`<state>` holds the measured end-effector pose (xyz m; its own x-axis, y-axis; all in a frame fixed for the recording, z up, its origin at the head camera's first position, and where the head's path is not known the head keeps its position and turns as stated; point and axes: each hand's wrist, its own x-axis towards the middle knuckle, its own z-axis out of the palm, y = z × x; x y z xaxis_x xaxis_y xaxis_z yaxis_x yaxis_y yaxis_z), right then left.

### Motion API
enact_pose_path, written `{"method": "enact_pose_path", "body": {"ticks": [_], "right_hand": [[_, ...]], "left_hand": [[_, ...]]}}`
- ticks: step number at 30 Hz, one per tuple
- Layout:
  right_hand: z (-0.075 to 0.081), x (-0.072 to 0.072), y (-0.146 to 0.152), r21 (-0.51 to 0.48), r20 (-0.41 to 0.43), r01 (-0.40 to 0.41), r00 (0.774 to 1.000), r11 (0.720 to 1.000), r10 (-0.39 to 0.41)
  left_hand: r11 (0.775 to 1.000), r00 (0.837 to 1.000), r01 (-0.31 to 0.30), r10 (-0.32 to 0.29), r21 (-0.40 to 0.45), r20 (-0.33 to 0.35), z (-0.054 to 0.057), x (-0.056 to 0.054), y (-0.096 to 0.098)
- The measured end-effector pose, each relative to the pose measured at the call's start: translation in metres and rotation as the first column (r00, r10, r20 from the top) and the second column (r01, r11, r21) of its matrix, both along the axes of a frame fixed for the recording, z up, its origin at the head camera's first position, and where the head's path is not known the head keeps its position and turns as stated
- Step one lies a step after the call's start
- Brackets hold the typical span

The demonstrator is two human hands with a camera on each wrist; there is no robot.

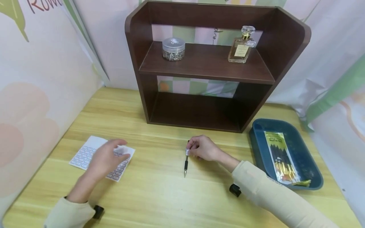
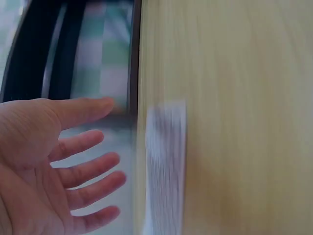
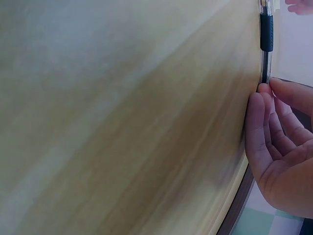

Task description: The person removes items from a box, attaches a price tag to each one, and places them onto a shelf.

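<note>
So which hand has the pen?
The right hand, pinching the pen; the left hand, fingers apart, holds nothing over the labels.

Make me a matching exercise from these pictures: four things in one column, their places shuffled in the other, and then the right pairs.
Things:
1. Pen
2. Label sheet
3. Round jar
4. Brush packet

Places:
A. On the upper shelf
B. Inside the blue tray
C. At the fingers of the right hand
D. On the table, nearest the left hand

Right pairs: 1-C, 2-D, 3-A, 4-B
</note>
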<state>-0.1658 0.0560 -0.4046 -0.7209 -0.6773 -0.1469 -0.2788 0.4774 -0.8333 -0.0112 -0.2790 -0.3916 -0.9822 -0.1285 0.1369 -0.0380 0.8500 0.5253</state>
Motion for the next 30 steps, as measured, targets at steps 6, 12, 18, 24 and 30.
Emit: {"method": "enact_pose_path", "body": {"ticks": [6, 12, 18, 24, 30], "right_hand": [[0.001, 0.0, -0.004, 0.033, 0.017, 0.007, 1.0, 0.999, -0.008], [0.001, -0.002, -0.008, 0.043, 0.023, 0.003, 1.0, 0.999, -0.004], [0.003, -0.005, -0.012, 0.067, 0.001, -0.022, 1.0, 0.998, 0.022], [0.005, -0.009, -0.015, 0.131, -0.03, -0.076, 0.996, 0.989, 0.08], [0.006, -0.012, -0.018, 0.155, -0.035, -0.117, 0.992, 0.981, 0.124]], "left_hand": [[0.989, 0.983, 0.134, -0.14, 0.056, 0.121, 0.001, -0.02, 0.06], [0.961, 0.942, 0.261, -0.274, 0.091, 0.192, -0.004, -0.043, 0.103], [0.937, 0.903, 0.342, -0.35, 0.075, 0.248, -0.011, -0.062, 0.129], [0.933, 0.894, 0.361, -0.345, -0.004, 0.286, -0.019, -0.077, 0.143], [0.927, 0.903, 0.364, -0.327, -0.093, 0.278, -0.019, -0.084, 0.153]]}}
